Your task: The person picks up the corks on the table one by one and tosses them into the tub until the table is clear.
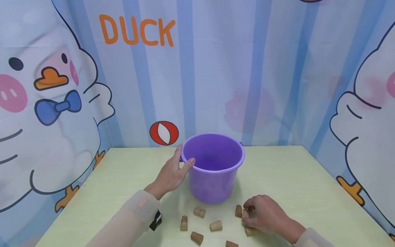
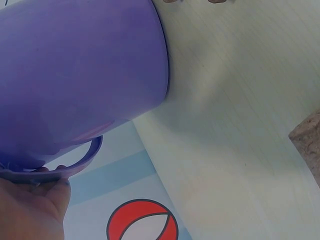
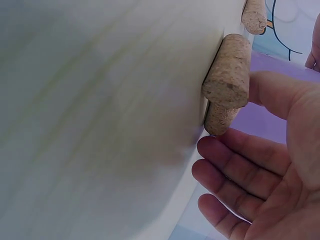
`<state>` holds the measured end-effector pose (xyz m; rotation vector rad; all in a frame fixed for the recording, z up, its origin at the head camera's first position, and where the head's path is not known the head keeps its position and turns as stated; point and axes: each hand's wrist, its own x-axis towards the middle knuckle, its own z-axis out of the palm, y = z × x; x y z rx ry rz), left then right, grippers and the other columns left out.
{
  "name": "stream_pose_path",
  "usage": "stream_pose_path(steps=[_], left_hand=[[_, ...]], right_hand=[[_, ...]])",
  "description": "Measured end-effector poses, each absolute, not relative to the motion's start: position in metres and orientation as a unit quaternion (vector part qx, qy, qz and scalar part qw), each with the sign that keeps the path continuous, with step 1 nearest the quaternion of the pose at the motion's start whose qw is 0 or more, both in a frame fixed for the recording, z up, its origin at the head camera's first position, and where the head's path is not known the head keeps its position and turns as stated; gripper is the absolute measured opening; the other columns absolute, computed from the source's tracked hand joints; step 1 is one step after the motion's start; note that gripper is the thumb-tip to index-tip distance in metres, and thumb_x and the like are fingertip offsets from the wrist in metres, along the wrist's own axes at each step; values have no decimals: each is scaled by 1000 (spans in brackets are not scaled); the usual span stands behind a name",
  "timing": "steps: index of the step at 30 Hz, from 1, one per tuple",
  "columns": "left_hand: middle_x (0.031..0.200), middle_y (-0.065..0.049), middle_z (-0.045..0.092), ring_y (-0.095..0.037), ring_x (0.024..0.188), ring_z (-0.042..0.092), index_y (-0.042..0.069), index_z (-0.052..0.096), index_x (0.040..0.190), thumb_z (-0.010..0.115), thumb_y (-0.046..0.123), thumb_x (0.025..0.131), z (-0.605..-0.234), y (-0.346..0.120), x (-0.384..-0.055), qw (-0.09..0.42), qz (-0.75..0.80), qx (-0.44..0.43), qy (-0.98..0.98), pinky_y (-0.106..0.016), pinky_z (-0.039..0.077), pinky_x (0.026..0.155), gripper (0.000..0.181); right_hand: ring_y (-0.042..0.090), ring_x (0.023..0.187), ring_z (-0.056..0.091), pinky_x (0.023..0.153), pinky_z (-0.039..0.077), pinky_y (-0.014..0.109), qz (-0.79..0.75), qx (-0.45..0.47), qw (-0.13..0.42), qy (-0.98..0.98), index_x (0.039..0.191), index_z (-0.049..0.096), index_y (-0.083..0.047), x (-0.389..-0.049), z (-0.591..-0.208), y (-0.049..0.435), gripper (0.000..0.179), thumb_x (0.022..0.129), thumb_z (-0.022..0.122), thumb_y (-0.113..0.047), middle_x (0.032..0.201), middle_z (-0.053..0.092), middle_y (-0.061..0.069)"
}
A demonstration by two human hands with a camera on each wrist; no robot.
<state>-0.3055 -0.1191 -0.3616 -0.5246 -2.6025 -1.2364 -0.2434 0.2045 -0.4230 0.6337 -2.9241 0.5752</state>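
A purple bucket [image 1: 213, 187] stands upright in the middle of the table. My left hand [image 1: 172, 173] grips its left rim, thumb over the edge; in the left wrist view the fingers [image 2: 60, 195] lie by a purple curved handle [image 2: 92, 152]. Close to the tabletop, my right hand [image 1: 266, 212] has thumb and forefinger at either side of a cork [image 1: 245, 214]. That cork [image 3: 220, 120] shows partly behind a nearer cork [image 3: 227, 70] in the right wrist view, where the thumb tip is hidden. The other right fingers are spread and loosely bent.
Several more corks lie scattered before the bucket, among them one cork [image 1: 199, 212] near its base and another cork [image 1: 196, 237] towards the front. The pale green table [image 1: 308, 192] ends at a blue striped curtain [image 1: 210, 68] printed with ducks.
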Motion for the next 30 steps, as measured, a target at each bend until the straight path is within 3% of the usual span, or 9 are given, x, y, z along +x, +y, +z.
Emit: stream_pose_path(steps=[15, 24, 30], left_hand=[[157, -13, 46, -31, 141, 47, 12, 11, 166, 49, 52, 104, -362, -120, -305, 109, -422, -182, -882, -60, 41, 110, 83], [156, -13, 46, -31, 142, 47, 11, 11, 166, 49, 51, 104, -362, -119, -305, 112, -422, -184, -881, -60, 41, 110, 83], [156, -13, 46, -31, 141, 47, 12, 11, 166, 49, 51, 104, -363, -119, -305, 113, -421, -183, -881, -61, 41, 110, 82]], right_hand=[[5, 74, 59, 67, 52, 27, 216, 224, 37, -950, 92, 80, -10, -244, -417, 208, 22, 76, 86, -24, 79, 69, -11], [9, 77, 65, 69, 53, 28, 227, 255, 86, -936, 84, 77, -20, -245, -404, 213, 10, 78, 84, -23, 80, 69, -14], [9, 79, 64, 69, 53, 28, 229, 246, 105, -936, 89, 78, -20, -244, -396, 213, 13, 80, 85, -26, 83, 69, -16]])
